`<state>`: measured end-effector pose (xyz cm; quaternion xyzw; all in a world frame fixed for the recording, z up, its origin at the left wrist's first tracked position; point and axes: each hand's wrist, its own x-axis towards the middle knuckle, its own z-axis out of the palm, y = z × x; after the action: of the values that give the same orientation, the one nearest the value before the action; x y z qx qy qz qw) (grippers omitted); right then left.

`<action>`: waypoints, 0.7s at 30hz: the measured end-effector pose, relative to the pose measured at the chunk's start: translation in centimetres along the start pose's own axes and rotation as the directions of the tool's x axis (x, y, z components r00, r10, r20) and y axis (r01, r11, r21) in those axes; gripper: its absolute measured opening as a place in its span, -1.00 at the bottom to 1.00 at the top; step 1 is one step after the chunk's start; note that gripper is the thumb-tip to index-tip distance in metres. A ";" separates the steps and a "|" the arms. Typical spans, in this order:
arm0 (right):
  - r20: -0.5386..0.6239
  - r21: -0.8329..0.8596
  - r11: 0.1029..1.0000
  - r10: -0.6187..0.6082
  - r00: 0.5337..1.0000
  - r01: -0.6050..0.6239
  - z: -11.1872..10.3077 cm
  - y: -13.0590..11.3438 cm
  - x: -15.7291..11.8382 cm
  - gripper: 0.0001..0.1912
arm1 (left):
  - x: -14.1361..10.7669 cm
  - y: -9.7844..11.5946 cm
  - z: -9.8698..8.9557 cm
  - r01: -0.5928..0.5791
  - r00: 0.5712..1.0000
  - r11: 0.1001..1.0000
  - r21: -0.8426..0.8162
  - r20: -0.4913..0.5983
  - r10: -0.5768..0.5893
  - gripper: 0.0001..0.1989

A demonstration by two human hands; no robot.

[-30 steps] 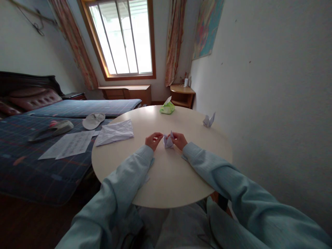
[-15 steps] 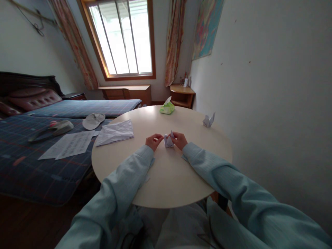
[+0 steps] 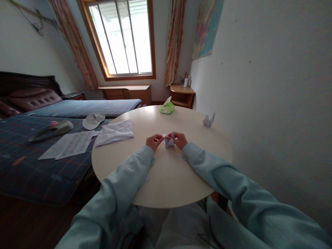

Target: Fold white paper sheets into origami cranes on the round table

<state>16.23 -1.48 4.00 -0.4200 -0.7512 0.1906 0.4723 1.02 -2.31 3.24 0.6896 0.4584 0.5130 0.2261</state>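
On the round cream-coloured bench [image 3: 166,180], near its middle, the 2 hands meet around a small folded piece of white paper [image 3: 169,140]. It stands on the surface between them, with 1 point sticking upward.

The left hand [image 3: 154,141] pinches the left corner of the paper; its grip is nearly closed, thumb and forefinger together on a thin flap. The right hand [image 3: 178,140] has its fingers curled over the right side of the paper, also closed on it, though exactly which fingers press the fold is too small to tell.

To do this fold well, I think both pinches should stay close to the crease, so that the thin paper does not tear or twist, and the pull should be even on both sides. The base should stay against the bench for support.

Both forearms, in light blue sleeves, rest on the bench and come together like a V. The wrists are low and the knuckles point away from the person.

Farther away lie a crumpled white paper sheet [image 3: 115,132], a green tissue pack [image 3: 167,108] and a finished white paper figure [image 3: 209,120] near the right edge.
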 end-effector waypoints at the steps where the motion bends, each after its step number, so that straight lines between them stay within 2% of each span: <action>1: -0.003 0.000 1.000 0.001 1.000 -0.001 0.0 0.1 0.0 -0.76 | 0.0 0.0 0.0 0.000 1.000 1.000 -0.005 -0.001 0.000 -0.79; 8: -0.026 -0.028 1.000 0.008 1.000 -0.008 0.2 0.5 0.0 -0.81 | 0.0 -0.2 0.0 0.006 1.000 1.000 -0.004 -0.013 -0.006 -0.80; 21: -0.033 -0.062 0.998 -0.034 0.999 0.032 -0.1 -0.3 -0.1 -0.83 | -0.1 0.3 -0.2 -0.014 0.999 1.000 0.005 -0.038 0.014 -0.82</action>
<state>16.25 -1.71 4.20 -0.4250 -0.7553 0.1527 0.4750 0.99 -2.52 3.51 0.6835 0.4591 0.5264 0.2120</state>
